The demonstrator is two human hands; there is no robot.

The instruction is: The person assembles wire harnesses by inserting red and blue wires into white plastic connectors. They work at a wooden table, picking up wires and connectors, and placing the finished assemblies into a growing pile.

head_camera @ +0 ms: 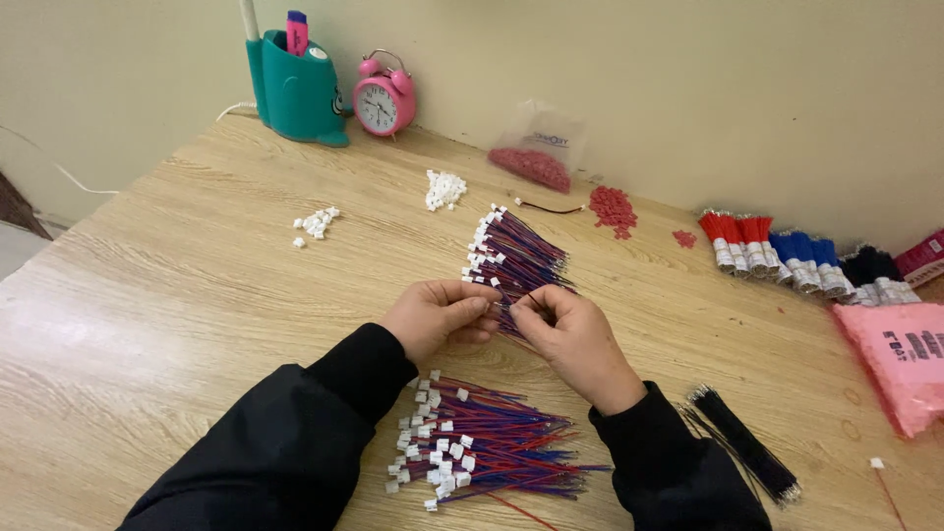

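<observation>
Both hands meet over the middle of the wooden worktop (177, 295). The left hand (438, 317) and the right hand (568, 334) are drawn close together, fingertips nearly touching, each pinched shut on a thin wire from the bundle of red-and-blue wires (516, 258) that lies just beyond them. The wire itself is too fine to follow between the fingers. That bundle fans away from the hands, its white connector plugs at the far left end. Both arms wear black sleeves.

Nearer the person, between the forearms, lies a second pile of red-and-blue wires with white plugs (477, 442), the plugs on its left side. To the right of the right forearm rests a bundle of black wires (747, 442), set at a slant.

Further back on the worktop sit two small heaps of loose white connectors (444, 189) and (315, 224), a scatter of small red pieces (613, 208), and a clear bag of red pieces (536, 157) against the wall. At the far right a row of red, blue and black wire bundles (801, 261) lies beside a pink bag (900, 359). At the back left stand a teal pen holder (295, 88) and a pink alarm clock (383, 98).
</observation>
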